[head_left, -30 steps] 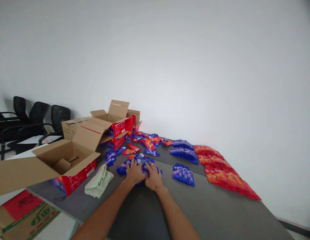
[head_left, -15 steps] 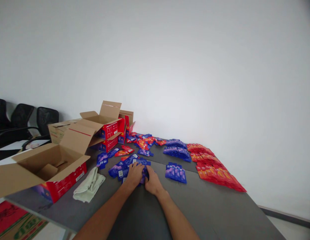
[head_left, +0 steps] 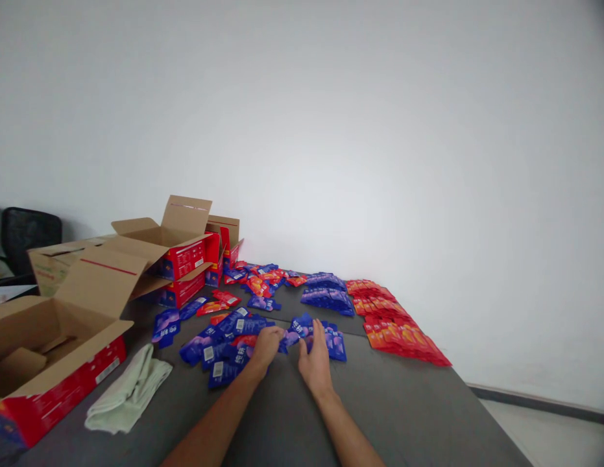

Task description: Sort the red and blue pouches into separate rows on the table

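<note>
My left hand point(head_left: 268, 347) is closed, its fingertips pinching the near-left end of a blue pouch point(head_left: 296, 327). That pouch lies tilted against a short row of blue pouches point(head_left: 337, 342). My right hand point(head_left: 315, 363) is beside it, thumb and fingers apart, fingertips at the row's near edge; whether they touch the pouch I cannot tell. Left of my left hand is a loose heap of blue pouches point(head_left: 226, 353), with a bit of red showing among them. Behind stand neat overlapping rows of blue pouches point(head_left: 327, 298), and to the right rows of red pouches point(head_left: 396, 331).
An open red carton point(head_left: 78, 389) stands at the left, more open cartons point(head_left: 185, 263) behind it. A folded pale cloth point(head_left: 129, 392) lies beside the near carton. Mixed red and blue pouches point(head_left: 263, 282) are scattered at the back of the grey table point(head_left: 403, 408), near the wall.
My hands have moved right from the loose heap to the short blue row, bringing a blue pouch along. My right hand has opened. The view has turned slightly right.
</note>
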### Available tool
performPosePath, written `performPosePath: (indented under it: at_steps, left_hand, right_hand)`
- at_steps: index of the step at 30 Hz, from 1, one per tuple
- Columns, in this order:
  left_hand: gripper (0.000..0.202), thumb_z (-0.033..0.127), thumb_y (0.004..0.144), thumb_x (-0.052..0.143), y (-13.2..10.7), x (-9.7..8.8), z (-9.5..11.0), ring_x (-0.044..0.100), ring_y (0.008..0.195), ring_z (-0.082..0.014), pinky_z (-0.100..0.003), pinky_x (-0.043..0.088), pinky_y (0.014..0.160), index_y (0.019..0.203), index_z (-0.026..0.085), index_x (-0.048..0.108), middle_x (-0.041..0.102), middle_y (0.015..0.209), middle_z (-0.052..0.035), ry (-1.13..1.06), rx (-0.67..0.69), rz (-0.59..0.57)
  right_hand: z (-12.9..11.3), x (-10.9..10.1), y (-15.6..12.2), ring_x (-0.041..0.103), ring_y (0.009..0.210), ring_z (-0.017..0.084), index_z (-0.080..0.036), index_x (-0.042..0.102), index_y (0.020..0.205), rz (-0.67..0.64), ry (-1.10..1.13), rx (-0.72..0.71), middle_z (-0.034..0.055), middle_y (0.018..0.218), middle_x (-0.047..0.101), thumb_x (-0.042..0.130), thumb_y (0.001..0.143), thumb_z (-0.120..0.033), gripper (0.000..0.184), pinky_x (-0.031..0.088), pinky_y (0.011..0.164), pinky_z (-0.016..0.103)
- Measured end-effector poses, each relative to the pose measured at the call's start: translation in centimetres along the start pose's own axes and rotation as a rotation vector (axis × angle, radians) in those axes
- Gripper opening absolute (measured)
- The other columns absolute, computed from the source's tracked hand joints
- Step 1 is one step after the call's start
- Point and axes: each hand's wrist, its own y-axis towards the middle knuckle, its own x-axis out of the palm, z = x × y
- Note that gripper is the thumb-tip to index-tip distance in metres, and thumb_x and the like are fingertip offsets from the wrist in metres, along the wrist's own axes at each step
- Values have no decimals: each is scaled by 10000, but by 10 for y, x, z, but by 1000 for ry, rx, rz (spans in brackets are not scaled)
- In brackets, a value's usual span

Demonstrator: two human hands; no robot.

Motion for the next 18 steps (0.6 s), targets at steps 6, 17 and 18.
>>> performPosePath:
  at_steps: [6, 17, 18]
  left_hand:
    - [285, 397, 677, 670, -5, 26, -6, 624, 648, -151, -273, 477, 618, 819, 152, 635, 659, 716, -31, -559, -232, -170]
    - [278, 390, 663, 695, -18, 28, 1, 654, 682, -182, -354, 562, 712, 745, 130, 640, 659, 685, -22, -520, -146, -185]
    - [268, 386, 667, 685, -18, 28, 0, 651, 683, -182, -350, 562, 702, 739, 132, 637, 654, 680, -17, -494, -141, -180]
  right_hand:
    - [15, -5, 0, 658, 827, 230, -174, 632, 1085, -167, 387, 219, 68, 911, 690, 498, 863, -489, 408, 526, 764, 337]
    - [11, -25, -3, 499, 600, 154, -189, 620, 762, -109, 362, 306, -18, 653, 584, 586, 794, -522, 336, 389, 564, 243]
    - [10, -25, -4, 485, 592, 150, -193, 609, 749, -103, 351, 306, -24, 643, 570, 588, 793, -524, 335, 381, 563, 242]
